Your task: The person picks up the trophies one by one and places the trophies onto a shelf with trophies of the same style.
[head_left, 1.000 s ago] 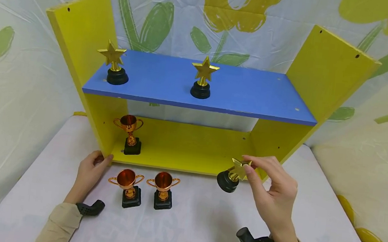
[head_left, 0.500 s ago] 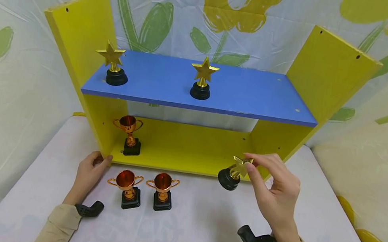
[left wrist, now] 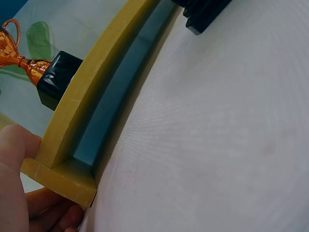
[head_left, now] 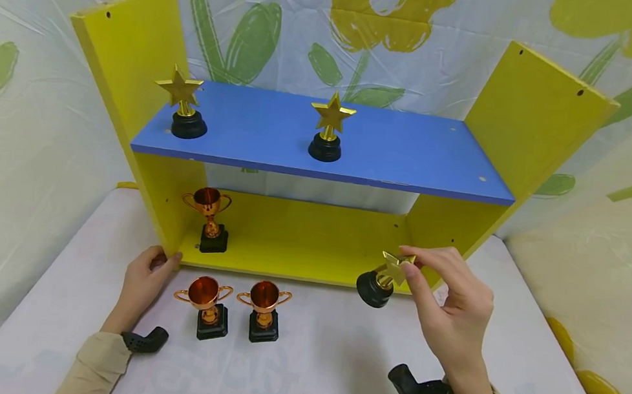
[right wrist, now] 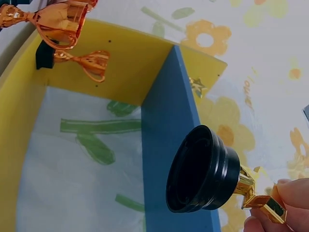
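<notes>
My right hand pinches a gold star trophy by its star, between thumb and fingers. The trophy hangs tilted in front of the lower shelf's right part, its black round base facing the right wrist camera. With thumb and curled fingers, my left hand grips the bottom left corner of the yellow and blue shelf unit. Just right of that hand, two bronze cup trophies, one beside the other, stand upright on the white table.
Two gold star trophies stand on the blue upper board, one at the left and another near the middle. A bronze cup trophy occupies the yellow lower board's left end. Yellow side panels rise above the blue board.
My right hand has drifted slightly up and to the right, carrying the star trophy. The left hand keeps its place on the shelf corner, and the standing trophies stay put.
</notes>
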Demonstrator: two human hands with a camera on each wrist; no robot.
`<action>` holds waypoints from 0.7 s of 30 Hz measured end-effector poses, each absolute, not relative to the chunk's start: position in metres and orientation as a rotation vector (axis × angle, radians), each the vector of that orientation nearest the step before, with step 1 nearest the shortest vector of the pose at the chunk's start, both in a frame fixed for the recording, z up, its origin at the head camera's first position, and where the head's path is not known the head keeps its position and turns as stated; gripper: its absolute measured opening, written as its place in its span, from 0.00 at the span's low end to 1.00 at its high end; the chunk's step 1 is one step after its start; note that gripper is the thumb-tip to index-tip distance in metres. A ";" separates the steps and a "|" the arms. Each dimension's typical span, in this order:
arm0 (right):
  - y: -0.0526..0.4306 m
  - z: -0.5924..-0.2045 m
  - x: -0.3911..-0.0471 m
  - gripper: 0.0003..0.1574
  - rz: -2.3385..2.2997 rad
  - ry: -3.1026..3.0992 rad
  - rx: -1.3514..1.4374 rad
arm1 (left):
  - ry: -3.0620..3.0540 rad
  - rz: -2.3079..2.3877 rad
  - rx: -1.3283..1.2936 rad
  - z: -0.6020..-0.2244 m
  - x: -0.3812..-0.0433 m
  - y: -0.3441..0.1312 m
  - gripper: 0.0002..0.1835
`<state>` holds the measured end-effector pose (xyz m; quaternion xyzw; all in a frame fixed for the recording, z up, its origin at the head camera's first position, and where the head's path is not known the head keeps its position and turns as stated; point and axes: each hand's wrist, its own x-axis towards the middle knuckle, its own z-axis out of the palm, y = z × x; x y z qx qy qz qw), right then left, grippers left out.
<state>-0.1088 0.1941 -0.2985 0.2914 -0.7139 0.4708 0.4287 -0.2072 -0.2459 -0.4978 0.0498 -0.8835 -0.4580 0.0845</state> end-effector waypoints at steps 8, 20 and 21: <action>0.194 -0.293 -0.107 0.13 1.166 -1.781 0.717 | -2.621 -1.347 0.131 -0.501 -0.210 -0.247 0.25; 0.196 -0.288 -0.106 0.12 1.160 -1.772 0.733 | -2.638 -1.361 0.153 -0.501 -0.209 -0.246 0.27; 0.196 -0.287 -0.106 0.13 1.158 -1.770 0.734 | -2.639 -1.362 0.152 -0.500 -0.208 -0.246 0.27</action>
